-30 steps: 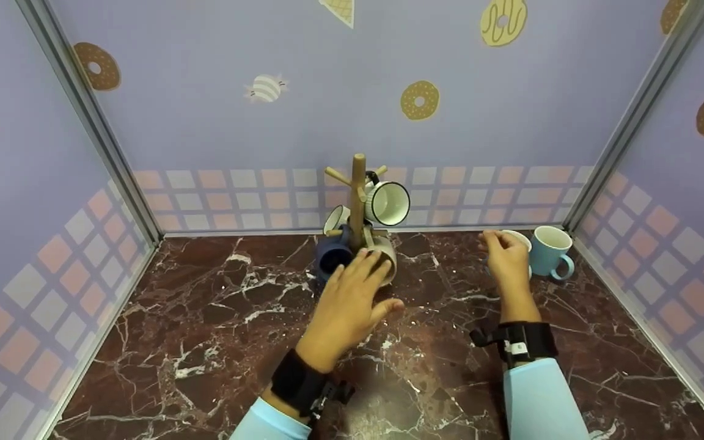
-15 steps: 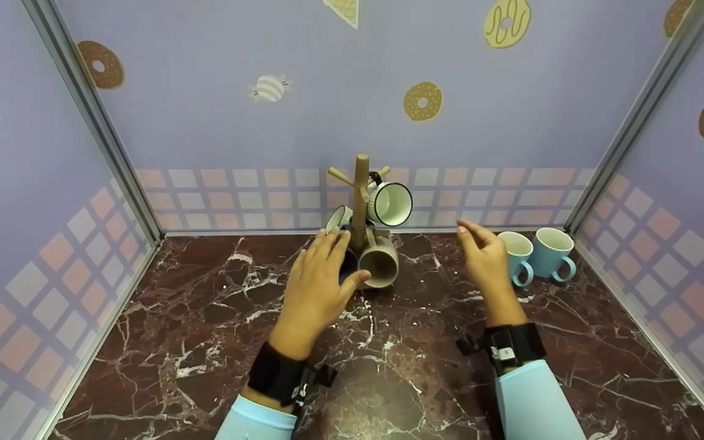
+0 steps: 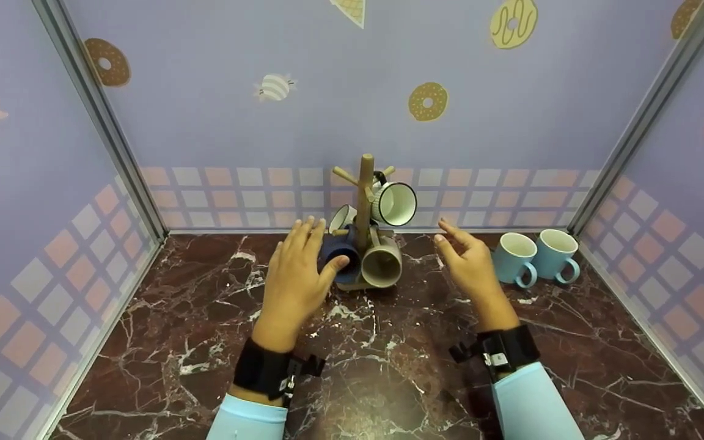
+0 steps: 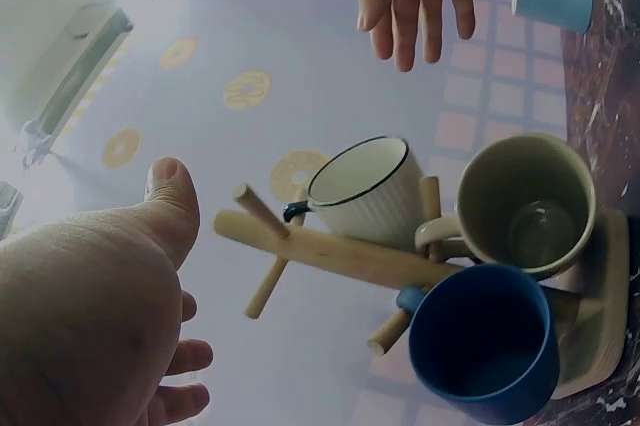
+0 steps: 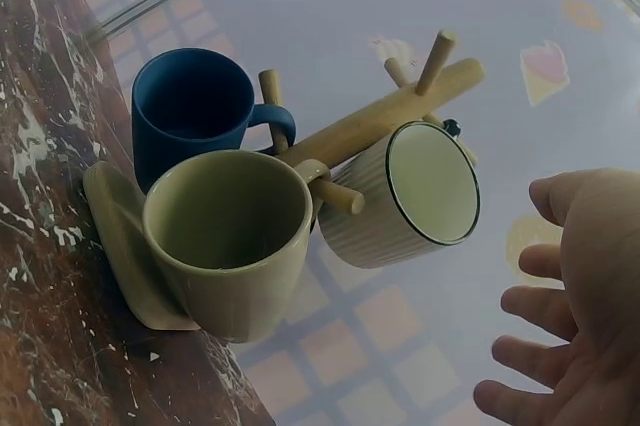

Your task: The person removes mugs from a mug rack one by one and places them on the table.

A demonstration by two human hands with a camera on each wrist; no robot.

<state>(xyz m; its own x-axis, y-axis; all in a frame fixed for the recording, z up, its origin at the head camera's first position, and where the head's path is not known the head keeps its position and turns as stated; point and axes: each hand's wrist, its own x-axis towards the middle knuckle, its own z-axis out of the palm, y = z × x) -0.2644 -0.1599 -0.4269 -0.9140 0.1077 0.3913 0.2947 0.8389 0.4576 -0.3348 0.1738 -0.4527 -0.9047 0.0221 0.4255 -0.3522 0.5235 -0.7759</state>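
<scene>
A wooden mug tree [image 3: 366,201] stands near the back wall with mugs hung on its pegs. Low at the front hang a dark blue mug [image 4: 484,346] and a beige mug [image 3: 382,267]. Higher on the right is a white ribbed mug [image 5: 432,184] with a black rim; another white mug [image 3: 343,218] shows partly behind the post. My left hand [image 3: 294,275], fingers straight and holding nothing, is beside the dark blue mug and overlaps its edge in the head view. To the tree's right, my right hand [image 3: 468,260] is in the air with loose, spread fingers and nothing in it.
Two light blue mugs [image 3: 514,260] [image 3: 557,253] stand upright side by side at the back right, handles toward the front right. Lilac wall panels [image 3: 303,134] enclose the dark red marbled tabletop [image 3: 205,342] at the back and both sides.
My left hand has moved left from in front of the beige mug to the dark blue mug's left side. My right hand has come left, away from the light blue mugs, its fingers loosening.
</scene>
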